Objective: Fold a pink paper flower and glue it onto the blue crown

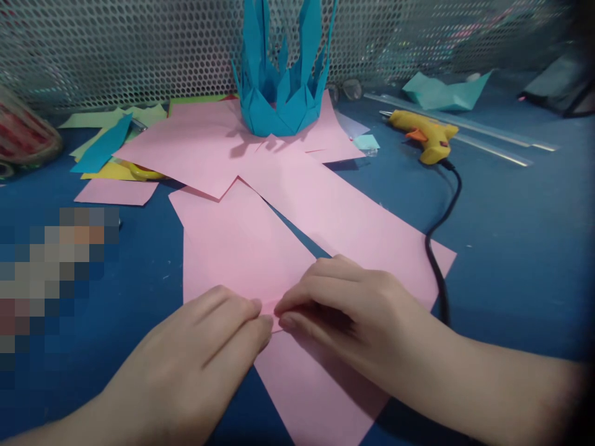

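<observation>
Pale-pink rectangular paper sheet [242, 248]: smooth, matte, flat on blue tabletop [511, 248], small fold at near edge. Left hand [199, 359] fingertips closed, pressing fold. Right hand [353, 303] fingers curled, pinching same spot. Beyond sheet: blue folded-paper crown [279, 93]. Right of sheet: yellow glue gun [425, 136], black cord [437, 248].

The blue paper crown [281, 80] stands upright against the mesh wall [116, 43] and blocks the way straight back. In front of it lie only flat pink sheets [325, 210], where the left hand [195, 359] and right hand [353, 310] meet fingertip to fingertip. Right of the crown lies a glue gun [425, 137], its black cord [439, 248] trailing forward across the blue table [520, 248]. Beyond the cord the table is bare. Left of the crown, paper scraps [106, 148] lie flat.
</observation>
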{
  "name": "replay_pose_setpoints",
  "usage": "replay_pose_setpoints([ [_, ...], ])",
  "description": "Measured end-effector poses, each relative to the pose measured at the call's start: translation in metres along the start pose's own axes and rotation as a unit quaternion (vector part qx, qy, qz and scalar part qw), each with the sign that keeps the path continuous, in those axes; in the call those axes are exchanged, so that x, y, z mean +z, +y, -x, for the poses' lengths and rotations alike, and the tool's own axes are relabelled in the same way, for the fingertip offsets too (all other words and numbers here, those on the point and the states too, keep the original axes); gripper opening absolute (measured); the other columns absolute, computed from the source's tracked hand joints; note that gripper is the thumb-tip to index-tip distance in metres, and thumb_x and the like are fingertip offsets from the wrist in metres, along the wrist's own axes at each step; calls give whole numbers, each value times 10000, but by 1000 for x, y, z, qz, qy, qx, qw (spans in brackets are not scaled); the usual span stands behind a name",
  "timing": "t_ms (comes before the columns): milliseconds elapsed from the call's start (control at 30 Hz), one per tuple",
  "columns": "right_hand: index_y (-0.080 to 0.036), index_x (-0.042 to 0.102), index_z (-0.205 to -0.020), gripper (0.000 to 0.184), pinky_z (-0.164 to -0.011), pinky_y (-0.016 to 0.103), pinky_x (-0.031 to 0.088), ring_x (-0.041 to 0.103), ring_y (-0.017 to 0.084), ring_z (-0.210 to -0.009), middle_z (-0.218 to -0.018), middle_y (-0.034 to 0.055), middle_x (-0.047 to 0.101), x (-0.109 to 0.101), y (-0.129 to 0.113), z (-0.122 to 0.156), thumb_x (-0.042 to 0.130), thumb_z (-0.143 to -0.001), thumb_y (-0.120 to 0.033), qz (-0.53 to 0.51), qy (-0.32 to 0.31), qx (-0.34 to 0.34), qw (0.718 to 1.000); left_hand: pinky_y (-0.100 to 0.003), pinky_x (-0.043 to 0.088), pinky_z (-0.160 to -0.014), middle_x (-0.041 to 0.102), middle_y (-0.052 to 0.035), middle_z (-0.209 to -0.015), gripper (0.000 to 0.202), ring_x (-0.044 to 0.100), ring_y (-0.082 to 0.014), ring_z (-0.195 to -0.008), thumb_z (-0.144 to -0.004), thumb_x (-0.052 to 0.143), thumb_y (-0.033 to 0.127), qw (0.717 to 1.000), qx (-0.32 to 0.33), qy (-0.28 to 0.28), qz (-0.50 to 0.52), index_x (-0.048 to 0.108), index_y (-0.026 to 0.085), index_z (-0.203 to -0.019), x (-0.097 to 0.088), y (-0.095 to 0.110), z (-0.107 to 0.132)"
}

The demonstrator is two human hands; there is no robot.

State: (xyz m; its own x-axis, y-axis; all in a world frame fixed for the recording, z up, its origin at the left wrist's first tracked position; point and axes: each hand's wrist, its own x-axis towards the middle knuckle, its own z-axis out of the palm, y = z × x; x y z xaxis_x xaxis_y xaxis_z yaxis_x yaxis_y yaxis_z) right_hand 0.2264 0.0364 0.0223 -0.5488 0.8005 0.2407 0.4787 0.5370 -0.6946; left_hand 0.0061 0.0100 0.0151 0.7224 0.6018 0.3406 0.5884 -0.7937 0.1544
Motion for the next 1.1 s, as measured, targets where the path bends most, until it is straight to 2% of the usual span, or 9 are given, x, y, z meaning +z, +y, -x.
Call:
replay_pose_setpoints([
  [100, -167, 697, -818, 117, -608, 219, 479, 615, 117, -668, -726, -3, 683, 2, -1, 1, 695, -831, -51, 0, 10, 20, 1000, -356, 517, -824, 731, -81, -1025, 359, 635, -232, -928, -915, 350, 11, 993, 44, 27, -106, 598, 101, -1158, 6, 7, 6],
  [233, -185, 659, -782, 141, -606, 244, 457, 596, 121, -647, -690, -25, 664, 3, -2, 2, 742, -799, -73, 37, 25, 35, 998, -350, 505, -848, 742, -94, -1057, 400, 629, -236, -987, -898, 332, -3, 986, 38, 22, -163, 617, 78, -1167, 8, 18, 10],
  [400, -196, 653, -782, 137, -600, 250, 458, 597, 130, -635, -647, -29, 637, 2, -2, 1, 769, -812, -132, 93, 33, 26, 995, -337, 457, -915, 754, -89, -1096, 354, 624, -228, -1014, -932, 457, 70, 979, 46, -36, -194, 574, 35, -1264, 4, 22, 13],
  [567, -201, 653, -791, 122, -619, 252, 467, 601, 131, -641, -648, -26, 633, 1, -3, 2, 761, -847, -200, 104, 30, 30, 994, -366, 442, -902, 738, -109, -1154, 451, 614, -249, -1047, -1021, 362, 311, 976, 58, -32, -207, 547, 42, -1332, 4, 20, 17],
  [667, -193, 628, -769, 172, -605, 252, 451, 583, 133, -627, -633, -30, 613, 1, -4, 2, 795, -810, -182, 115, 29, 21, 993, -394, 426, -911, 729, -136, -1158, 478, 579, -270, -1066, -1025, 306, 312, 974, 72, -46, -211, 547, 10, -1308, 3, 20, 18],
  [767, -195, 560, -715, 281, -554, 257, 415, 555, 144, -601, -610, -31, 582, -1, -4, 1, 833, -744, -132, 139, 32, 12, 990, -398, 407, -950, 697, -166, -1205, 526, 530, -290, -1140, -1023, 274, 340, 971, 90, -84, -205, 510, -25, -1319, 1, 20, 19],
  [900, -222, 476, -697, 363, -541, 257, 412, 566, 151, -611, -625, -40, 598, -8, 0, 1, 799, -714, -58, 130, 21, 42, 990, -408, 410, -979, 654, -173, -1277, 556, 520, -307, -1180, -1024, 241, 374, 977, 79, -64, -189, 501, -5, -1335, 4, 20, 25],
  [1000, -227, 444, -683, 368, -551, 249, 431, 594, 143, -637, -697, -38, 641, -10, 7, 2, 738, -698, -6, 76, 1, 95, 993, -387, 423, -995, 666, -131, -1279, 469, 550, -286, -1150, -995, 308, 316, 980, 64, -50, -181, 551, 53, -1298, 3, 17, 26],
  [1100, -238, 561, -749, 286, -545, 247, 431, 597, 145, -653, -726, -34, 631, -8, 13, 4, 709, -683, -3, 50, 45, 103, 992, -384, 393, -1023, 694, -118, -1217, 419, 566, -275, -1062, -936, 339, 174, 980, 75, -60, -175, 546, 37, -1273, -4, 12, 21],
])
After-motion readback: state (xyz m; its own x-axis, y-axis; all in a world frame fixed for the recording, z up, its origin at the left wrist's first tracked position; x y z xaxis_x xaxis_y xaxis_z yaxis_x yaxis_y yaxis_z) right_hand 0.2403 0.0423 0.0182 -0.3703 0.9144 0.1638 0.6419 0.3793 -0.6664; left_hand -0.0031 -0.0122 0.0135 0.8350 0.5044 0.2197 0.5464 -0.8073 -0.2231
